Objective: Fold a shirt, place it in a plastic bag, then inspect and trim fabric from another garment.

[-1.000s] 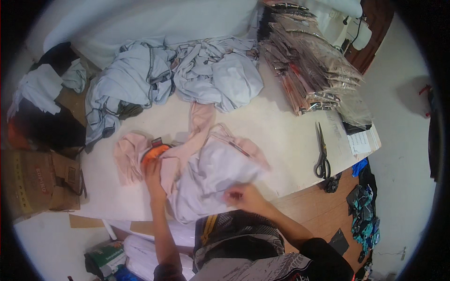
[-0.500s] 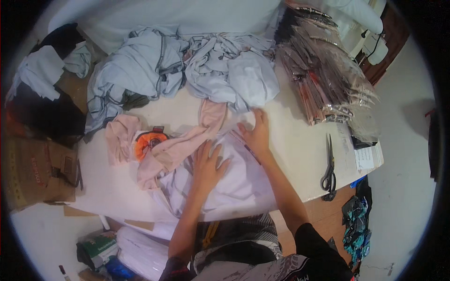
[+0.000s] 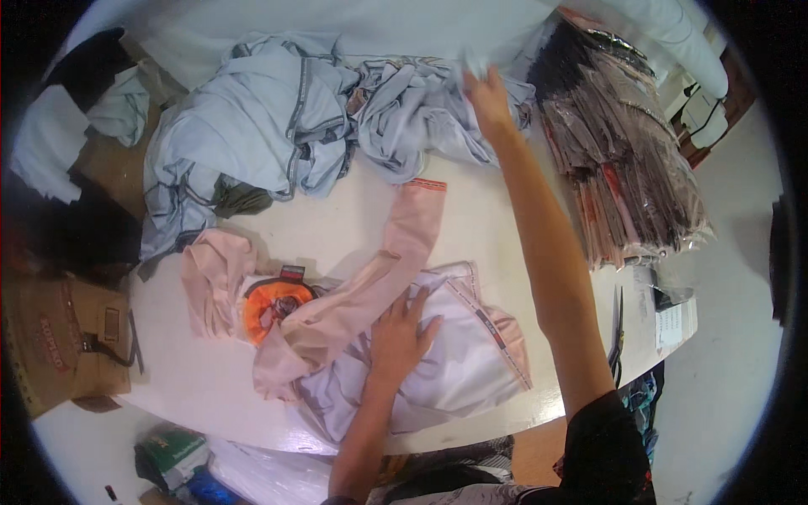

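A pink and white long-sleeved garment [image 3: 446, 345] lies spread on the table, with dark trim along its edge. Its pink sleeve [image 3: 412, 223] stretches toward the back, and an orange ring-shaped collar [image 3: 259, 313] with a dark label shows at the left. My left hand [image 3: 400, 341] rests flat on the white cloth beside the sleeve, fingers apart. Far back, my right hand [image 3: 490, 99] is raised over the edge of a pale grey fabric heap [image 3: 404, 126]. Its fingers are drawn together at a pale, blurred thing that I cannot make out.
Another grey cloth heap [image 3: 236, 118] lies at back left. Plastic-wrapped packets [image 3: 623, 160] are stacked at back right. Black scissors [image 3: 619, 332] lie by the right edge of the table [image 3: 497, 215]. A cardboard box [image 3: 71, 337] stands at the left.
My right hand has gone from the garment to the back of the table. The grey heap's bulging front has drawn back. The pink sleeve's end and the garment's right edge are now uncovered.
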Tool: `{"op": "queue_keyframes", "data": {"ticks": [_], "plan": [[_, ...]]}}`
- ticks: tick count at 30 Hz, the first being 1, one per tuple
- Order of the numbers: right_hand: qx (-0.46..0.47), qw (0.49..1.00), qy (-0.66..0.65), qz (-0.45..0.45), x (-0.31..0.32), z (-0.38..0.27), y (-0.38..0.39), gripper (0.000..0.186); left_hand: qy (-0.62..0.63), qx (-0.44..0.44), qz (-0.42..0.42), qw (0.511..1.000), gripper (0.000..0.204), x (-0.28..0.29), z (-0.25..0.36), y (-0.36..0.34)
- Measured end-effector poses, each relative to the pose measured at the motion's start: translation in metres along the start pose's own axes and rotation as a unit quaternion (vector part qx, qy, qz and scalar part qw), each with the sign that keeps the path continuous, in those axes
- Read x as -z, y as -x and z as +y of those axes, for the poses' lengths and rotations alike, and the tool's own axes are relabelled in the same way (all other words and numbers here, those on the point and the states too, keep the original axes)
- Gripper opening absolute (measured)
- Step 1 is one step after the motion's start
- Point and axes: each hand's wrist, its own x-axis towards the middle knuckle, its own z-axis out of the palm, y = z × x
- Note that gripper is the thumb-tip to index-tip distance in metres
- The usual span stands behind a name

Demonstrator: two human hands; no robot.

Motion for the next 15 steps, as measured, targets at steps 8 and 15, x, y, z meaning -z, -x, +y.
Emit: {"op": "queue_keyframes", "data": {"ticks": [8,15], "plan": [[0.107,0.922,0.265,-0.263,0.007,0.003,0.186,0.058,0.019,0.033,-0.014,0.999,0.054,0.002,-0.012,0.004],[0.083,0.837,0.436,-0.318,0.035,-0.038,0.246,0.008,0.015,-0.04,-0.012,0.999,0.054,-0.015,0.011,0.031]]}}
